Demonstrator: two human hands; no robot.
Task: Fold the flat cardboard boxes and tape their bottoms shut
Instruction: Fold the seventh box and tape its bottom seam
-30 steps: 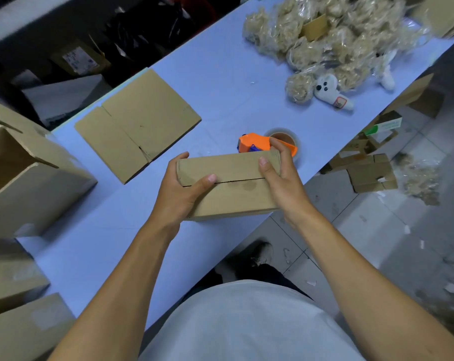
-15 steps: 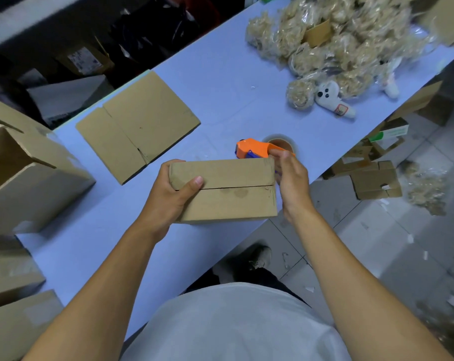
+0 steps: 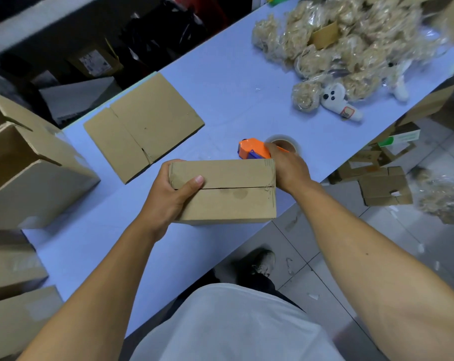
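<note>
A folded cardboard box (image 3: 231, 194) stands near the table's front edge, its two closed flaps meeting in a seam that faces me. My left hand (image 3: 171, 196) grips its left end, thumb pressed on the upper flap. My right hand (image 3: 288, 169) has reached behind the box's right end and lies on the orange tape dispenser (image 3: 252, 148), fingers curled over it; the grip itself is partly hidden by the box. A stack of flat cardboard boxes (image 3: 145, 125) lies further back on the left.
Assembled boxes (image 3: 25, 162) crowd the table's left end. A heap of bagged stuffing and a white plush toy (image 3: 340, 101) fills the far right of the blue table (image 3: 228, 82). Cardboard scraps (image 3: 384, 186) litter the tiled floor to the right.
My right hand has left the box's right end and moved back onto the tape dispenser. My left hand keeps hold of the box, which has shifted slightly.
</note>
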